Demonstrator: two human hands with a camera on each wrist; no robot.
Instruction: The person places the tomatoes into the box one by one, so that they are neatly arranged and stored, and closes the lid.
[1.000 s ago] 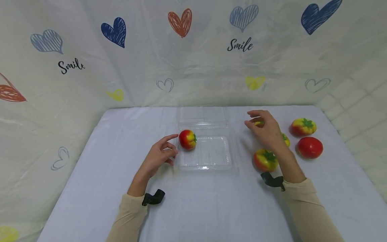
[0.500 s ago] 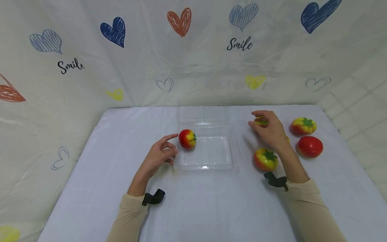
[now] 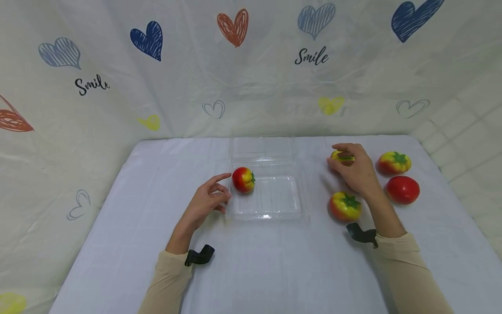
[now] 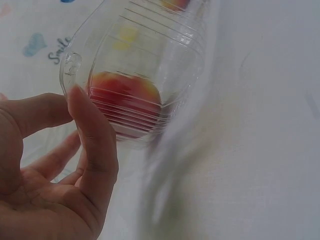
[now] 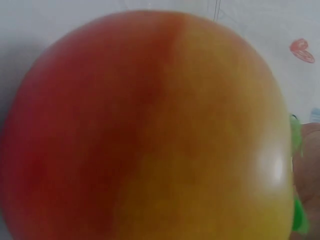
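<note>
At the left edge of the clear plastic clamshell container (image 3: 266, 216), my left hand (image 3: 205, 199) pinches the rim, as the left wrist view shows. One red-and-yellow tomato (image 3: 242, 179) with a green calyx sits in the container's left part. My right hand (image 3: 354, 168) is over the back right of the table, its fingers bent around another tomato (image 3: 338, 155), mostly hidden. Those fingers stay apart; whether they touch it cannot be told. A red-and-yellow tomato (image 3: 344, 207) lies below that hand and fills the right wrist view.
To the right of my right hand lie a red-and-yellow tomato (image 3: 394, 163) and a red one (image 3: 403, 190). The container's lid (image 3: 262, 148) is raised at the back. A white cloth covers the table (image 3: 251, 270), and a heart-printed curtain (image 3: 270, 87) hangs behind it.
My right hand has shifted to the right over the tomato between its fingers, so more of its yellow skin shows. A tomato under the right palm is now covered. The left hand stays put.
</note>
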